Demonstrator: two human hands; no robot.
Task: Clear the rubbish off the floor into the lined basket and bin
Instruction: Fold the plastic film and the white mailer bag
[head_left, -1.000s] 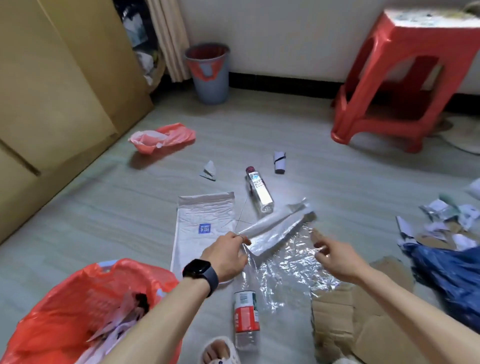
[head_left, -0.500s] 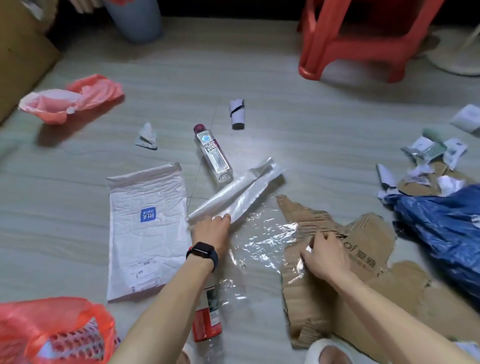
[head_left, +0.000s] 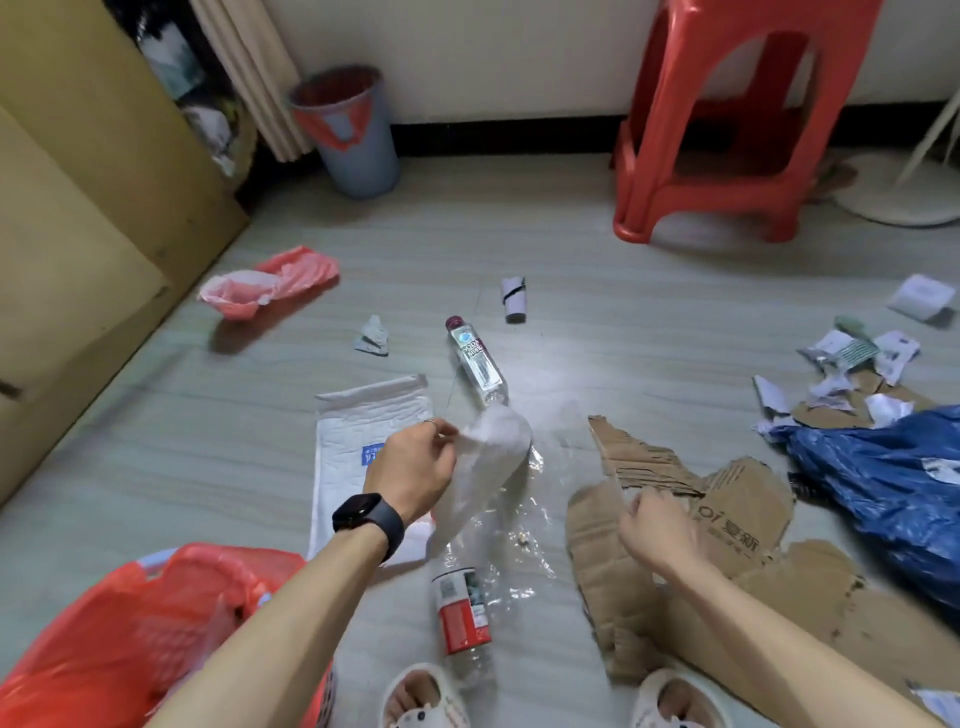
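My left hand grips a clear plastic sheet and lifts its bunched end off the floor. My right hand pinches the sheet's other edge over the torn cardboard. The basket lined with a red bag is at the bottom left. The blue bin with a red liner stands by the far wall. On the floor lie a white padded mailer, a clear bottle and a red-labelled bottle.
A red stool stands at the back right. A blue plastic bag and paper scraps lie at the right. A pink bag, a small paper scrap and a white roll lie further out. Wooden cupboards fill the left.
My left hand has lifted the plastic sheet off the floor and bunched it. My head has tilted up, so the bin and the stool show again.
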